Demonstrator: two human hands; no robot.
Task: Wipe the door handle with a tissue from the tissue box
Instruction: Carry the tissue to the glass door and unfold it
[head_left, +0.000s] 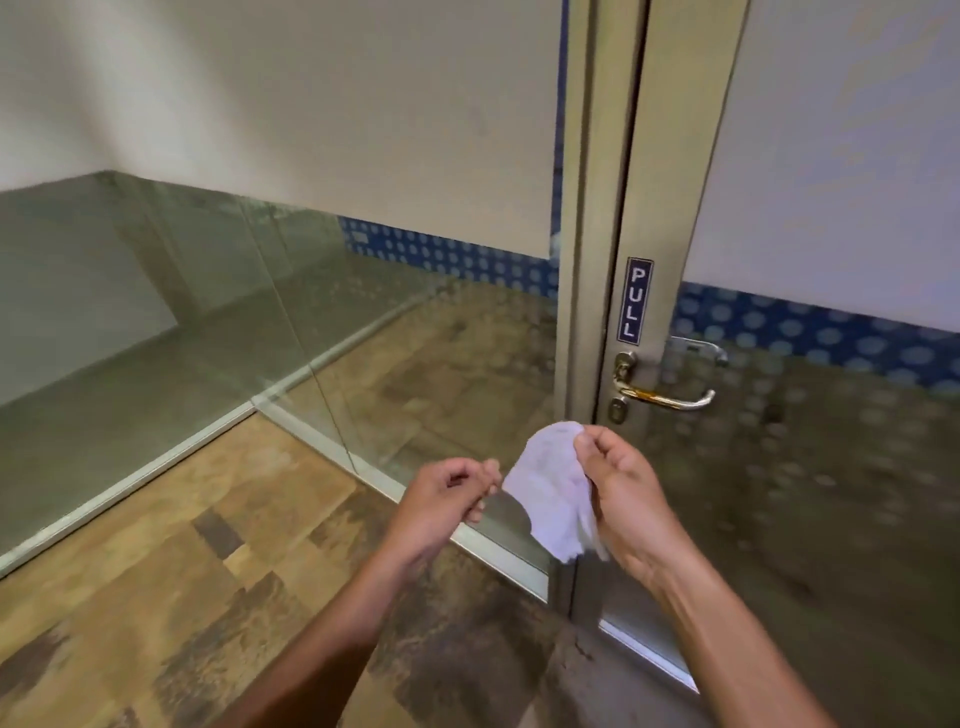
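tissue: (553, 491) white, crumpled, hanging in front of me between my two hands, below the door handle and apart from it
right hand: (626, 488) my grip here is closed on the tissue's right side, thumb and fingers pinching the top edge; the sheet drapes down past my palm
left hand: (447, 493) fingers curled in; fingertips at the tissue's left corner; looks like a light pinch, though blur keeps me from being sure it has hold
door handle: (665, 392) metal lever on the door's frame, pointing right, under the pull sign (636, 300); a second lever (698, 349) shows through the glass on the far side
tissue box: not in view
step in hand: tissue is already out; i judge i am spreading or folding it into a pad before wiping; handle untouched
next move: bunch the sheet in my right grip; raise it up and right to the lever; wrap around the bar and rub along its length; keep pressure light so the lever does not drop and the thin paper does not tear
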